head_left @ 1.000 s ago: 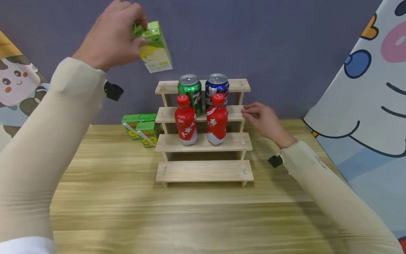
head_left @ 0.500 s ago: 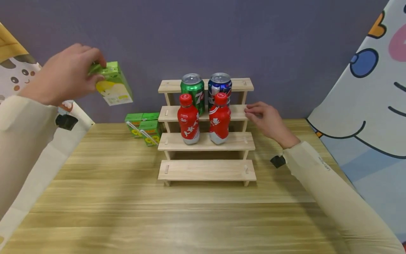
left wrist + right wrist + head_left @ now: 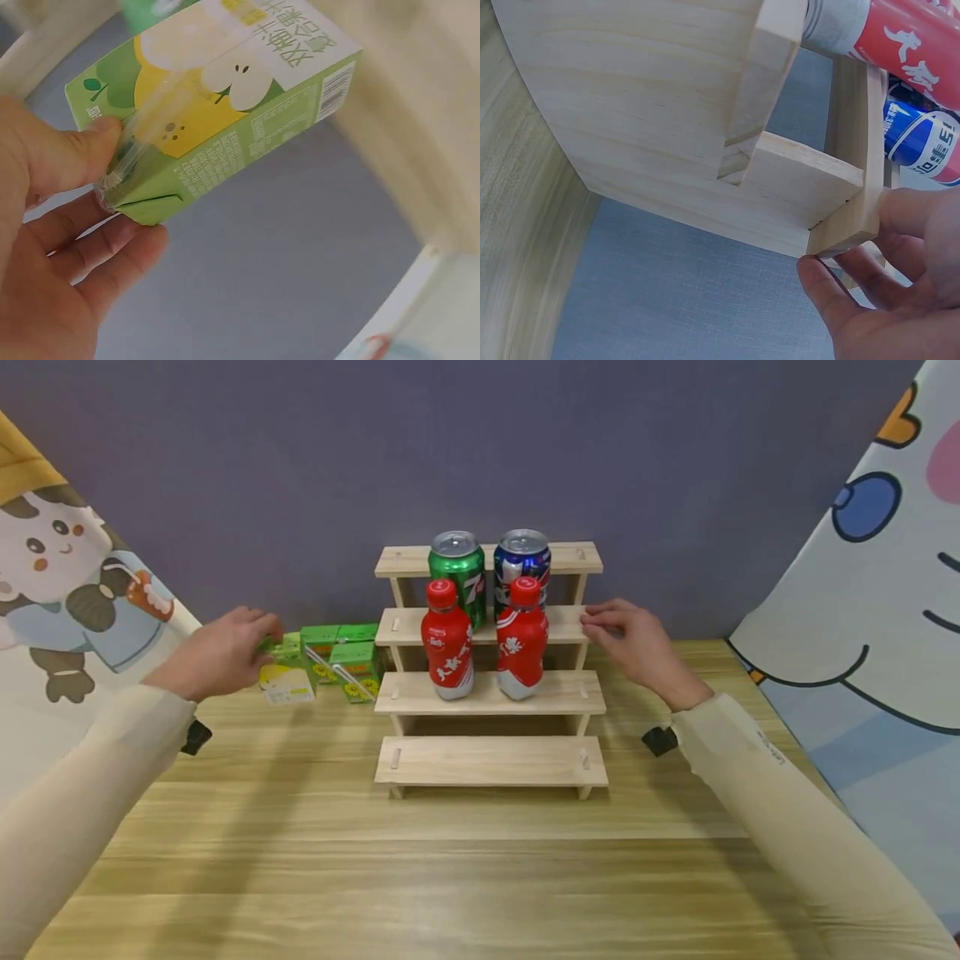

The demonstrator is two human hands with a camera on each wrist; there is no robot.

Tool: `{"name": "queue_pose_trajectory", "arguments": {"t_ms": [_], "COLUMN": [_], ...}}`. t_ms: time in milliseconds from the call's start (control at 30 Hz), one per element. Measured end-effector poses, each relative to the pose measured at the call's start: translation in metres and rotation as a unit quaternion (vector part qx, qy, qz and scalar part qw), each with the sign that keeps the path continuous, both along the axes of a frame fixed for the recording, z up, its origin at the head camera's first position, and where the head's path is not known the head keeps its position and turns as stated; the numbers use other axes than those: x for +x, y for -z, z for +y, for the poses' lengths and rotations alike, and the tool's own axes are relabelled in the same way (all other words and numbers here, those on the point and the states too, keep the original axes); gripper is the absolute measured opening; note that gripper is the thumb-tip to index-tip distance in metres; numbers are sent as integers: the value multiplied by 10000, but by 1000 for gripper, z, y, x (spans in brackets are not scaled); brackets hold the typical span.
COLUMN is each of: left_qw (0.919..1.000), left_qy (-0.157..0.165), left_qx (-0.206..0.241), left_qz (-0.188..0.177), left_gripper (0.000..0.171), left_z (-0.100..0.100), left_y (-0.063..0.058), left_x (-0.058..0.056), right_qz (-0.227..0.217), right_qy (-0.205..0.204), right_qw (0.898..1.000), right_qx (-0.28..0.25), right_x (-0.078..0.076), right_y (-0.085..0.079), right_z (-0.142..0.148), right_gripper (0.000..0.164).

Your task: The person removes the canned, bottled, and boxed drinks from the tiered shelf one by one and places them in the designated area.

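While your left hand (image 3: 225,652) pinches the light-green juice carton (image 3: 287,681) by its top end, left of the wooden rack (image 3: 491,760), your right hand (image 3: 630,642) grips the right end of the rack's second shelf from the top. The carton is just beside the darker green cartons (image 3: 356,662) at the rack's left; whether its base meets the table (image 3: 480,893), you can't tell. Swing it toward the rack and it could shove those cartons into the rack's side, so close do they sit. Because you hold it only at one end, it may also tip on release. A tug from your right hand could tilt the rack, probably toppling the red bottles (image 3: 447,647) on its third shelf.
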State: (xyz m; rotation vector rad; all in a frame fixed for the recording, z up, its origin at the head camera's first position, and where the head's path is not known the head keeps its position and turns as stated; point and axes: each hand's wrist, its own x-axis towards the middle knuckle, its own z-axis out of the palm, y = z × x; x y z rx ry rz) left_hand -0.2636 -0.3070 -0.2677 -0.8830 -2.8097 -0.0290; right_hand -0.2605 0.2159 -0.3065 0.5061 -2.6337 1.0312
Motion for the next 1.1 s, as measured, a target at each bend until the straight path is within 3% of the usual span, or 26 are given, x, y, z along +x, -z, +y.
{"name": "queue_pose_trajectory", "arguments": {"t_ms": [200,467,733,900,1100], "left_qw": [9998,9998,9980,9965,9961], "left_qy": [-76,-61,-50,103,82], "left_qx": [56,183,576,616,691], "left_qz": [-176,62,243,548,537], "left_gripper": [26,24,23,22,22], "left_z": [-4,-6,-5,-2,-3], "left_y": [36,59,73,75,76], "left_x": [-4,-7,-16,-20,-24], "right_qz": [-4,80,48,-16,-49], "right_qy": [-8,-20,-19,42,47], "right_qw": [10000,10000,10000,10000,10000], "right_qx": [-1,-14,-53,-27,14], "right_x": [-1,0,0,1,1], "right_y": [0,-1,0,0,-1], "right_z": [-2,-3,1,2,0], "right_gripper": [29,28,28,29,29]}}
